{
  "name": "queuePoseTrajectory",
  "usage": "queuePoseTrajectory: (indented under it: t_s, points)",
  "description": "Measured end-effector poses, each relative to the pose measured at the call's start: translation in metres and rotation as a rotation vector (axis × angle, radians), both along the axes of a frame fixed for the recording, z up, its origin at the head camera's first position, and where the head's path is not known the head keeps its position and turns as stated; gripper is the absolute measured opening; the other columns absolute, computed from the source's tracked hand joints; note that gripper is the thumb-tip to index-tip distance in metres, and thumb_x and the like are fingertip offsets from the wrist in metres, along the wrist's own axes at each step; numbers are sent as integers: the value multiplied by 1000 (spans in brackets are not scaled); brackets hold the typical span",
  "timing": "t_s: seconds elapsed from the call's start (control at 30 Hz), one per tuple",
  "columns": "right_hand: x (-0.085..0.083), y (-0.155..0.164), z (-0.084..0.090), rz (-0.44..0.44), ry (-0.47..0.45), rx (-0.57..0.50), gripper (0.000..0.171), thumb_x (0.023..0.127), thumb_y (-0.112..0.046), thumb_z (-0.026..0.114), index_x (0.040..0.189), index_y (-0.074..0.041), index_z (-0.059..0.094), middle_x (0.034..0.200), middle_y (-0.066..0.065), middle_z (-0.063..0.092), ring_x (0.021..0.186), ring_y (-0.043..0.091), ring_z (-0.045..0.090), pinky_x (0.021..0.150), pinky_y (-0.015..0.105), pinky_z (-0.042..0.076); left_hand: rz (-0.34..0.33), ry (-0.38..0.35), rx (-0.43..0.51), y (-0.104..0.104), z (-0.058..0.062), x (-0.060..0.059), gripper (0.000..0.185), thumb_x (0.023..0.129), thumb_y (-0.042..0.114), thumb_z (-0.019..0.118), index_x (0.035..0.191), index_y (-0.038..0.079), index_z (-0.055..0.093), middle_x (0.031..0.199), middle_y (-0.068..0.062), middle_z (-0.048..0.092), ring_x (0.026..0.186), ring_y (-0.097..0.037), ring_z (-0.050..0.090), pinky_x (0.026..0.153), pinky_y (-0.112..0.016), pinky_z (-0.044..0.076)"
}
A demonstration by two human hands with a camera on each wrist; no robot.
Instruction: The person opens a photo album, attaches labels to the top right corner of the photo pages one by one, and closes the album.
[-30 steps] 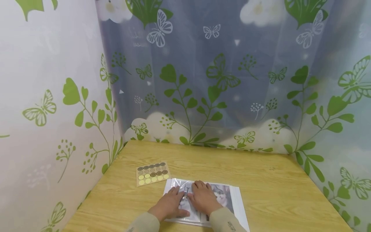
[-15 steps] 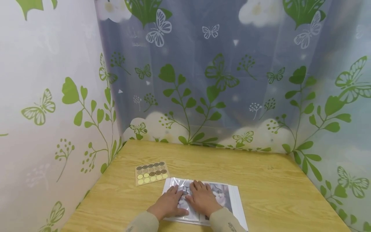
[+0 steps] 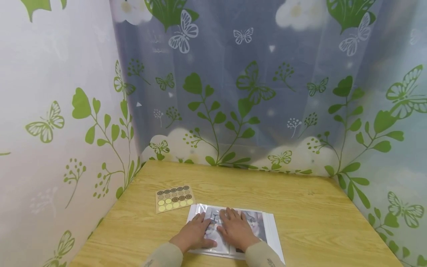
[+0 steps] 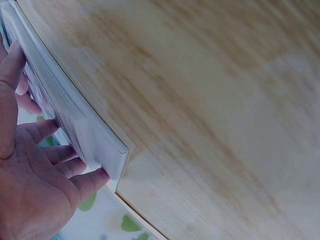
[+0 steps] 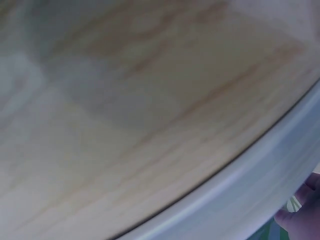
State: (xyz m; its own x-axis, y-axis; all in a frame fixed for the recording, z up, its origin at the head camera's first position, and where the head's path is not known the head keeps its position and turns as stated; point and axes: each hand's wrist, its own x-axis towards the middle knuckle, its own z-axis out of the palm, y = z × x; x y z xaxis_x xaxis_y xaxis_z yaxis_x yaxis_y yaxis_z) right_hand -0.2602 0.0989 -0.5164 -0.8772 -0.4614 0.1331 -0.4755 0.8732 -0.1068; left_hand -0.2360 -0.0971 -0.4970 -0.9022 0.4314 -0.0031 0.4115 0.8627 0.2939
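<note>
A flat clear plastic sleeve holding a printed picture (image 3: 260,224) lies on the wooden table (image 3: 300,207) near its front edge. My left hand (image 3: 195,233) and my right hand (image 3: 235,228) lie side by side on top of it, fingers straight and pressing down. In the left wrist view the left hand (image 4: 35,165) rests flat along the sleeve's white edge (image 4: 80,135). In the right wrist view only a fingertip (image 5: 305,215) shows beside the sleeve's pale edge (image 5: 240,200).
A sheet of round brown and yellow stickers (image 3: 174,198) lies left of the sleeve. Curtains printed with green leaves and butterflies (image 3: 233,104) close in the table at the back and on both sides.
My right hand has slid slightly to the right across the sleeve. The left hand and the sticker sheet stay where they were.
</note>
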Motion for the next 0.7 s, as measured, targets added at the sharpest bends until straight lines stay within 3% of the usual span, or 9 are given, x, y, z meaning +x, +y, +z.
queuePoseTrajectory:
  t_s: [0.47, 0.7]
  points:
    - [1, 7, 0, -22, 9, -34, 53, 102, -39, 49, 147, -11, 46, 148, 23, 43, 137, 41, 40, 110, 66, 27, 2, 7, -3, -1, -2, -1, 86, 80, 58, 73, 141, 2, 52, 150, -25, 39, 138, -44, 36, 111, -56, 34]
    - [-4, 8, -1, -48, 19, -44, 52, 102, -39, 50, 143, -7, 50, 146, 24, 45, 135, 41, 42, 110, 66, 28, 0, -5, 6, -1, -1, 0, 87, 80, 58, 73, 143, 3, 50, 151, -25, 38, 139, -44, 35, 112, -57, 33]
